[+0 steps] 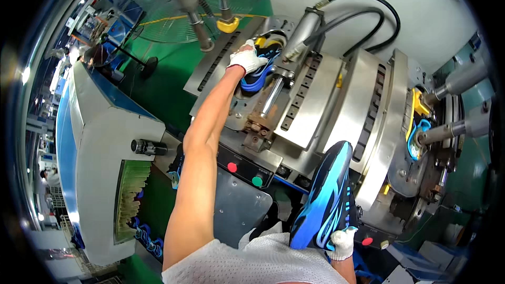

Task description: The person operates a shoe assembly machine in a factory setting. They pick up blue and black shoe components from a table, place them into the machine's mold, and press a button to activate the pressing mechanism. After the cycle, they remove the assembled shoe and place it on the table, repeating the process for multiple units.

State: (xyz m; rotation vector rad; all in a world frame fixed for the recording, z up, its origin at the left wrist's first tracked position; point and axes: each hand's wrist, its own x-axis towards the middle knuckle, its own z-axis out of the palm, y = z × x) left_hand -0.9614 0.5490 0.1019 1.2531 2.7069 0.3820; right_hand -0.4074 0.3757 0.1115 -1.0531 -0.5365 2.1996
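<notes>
My left hand (247,60), in a white glove, reaches far out to a black and blue sneaker (256,82) seated in the left station of a metal press machine (310,118). Its fingers lie over the shoe's upper and close on it, partly out of sight. Close to my body, my right hand (342,241), also gloved in white, grips a second sneaker (323,194) by its lower end. That shoe points upward, showing a blue-turquoise and black sole side. Another blue shoe (419,139) sits under metal rods in the right station.
Metal press cylinders (184,0) hang above the left station. Red (232,167) and green (257,181) buttons line the front panel. A white cabinet with a curtained opening (130,200) stands at left, with more blue shoes (149,239) beside it. Black hoses (389,13) curve behind the machine.
</notes>
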